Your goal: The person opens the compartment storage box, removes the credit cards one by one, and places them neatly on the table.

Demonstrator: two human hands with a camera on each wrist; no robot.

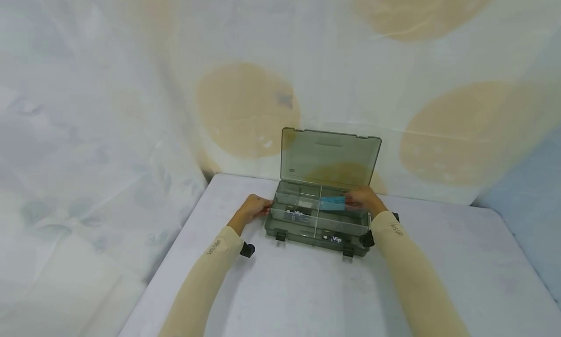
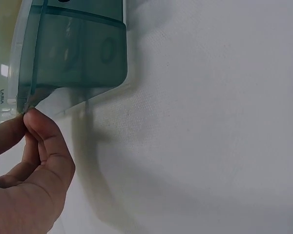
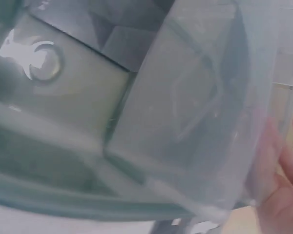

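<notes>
— Standing at center frame, the box (image 1: 322, 215) has its lid upright; bare table (image 1: 307, 293) lies below it.
— Inside?
— Dividers, labels, a blue card (image 1: 332, 203) in a right-side compartment.
— Hands?
— Left hand (image 1: 252, 209) pinches the box's left corner; right hand (image 1: 363, 199) pinches the card.

White cloth-covered table (image 1: 280, 288), slightly wrinkled, running from the near edge to the far backdrop. Draped pale fabric backdrop (image 1: 131, 84) behind and on the left, printed with large tan circles (image 1: 247, 108) and faint grey leaf shapes. Light blue fabric panel (image 1: 532, 200) at far right. Soft, even light, weak shadows.
</notes>
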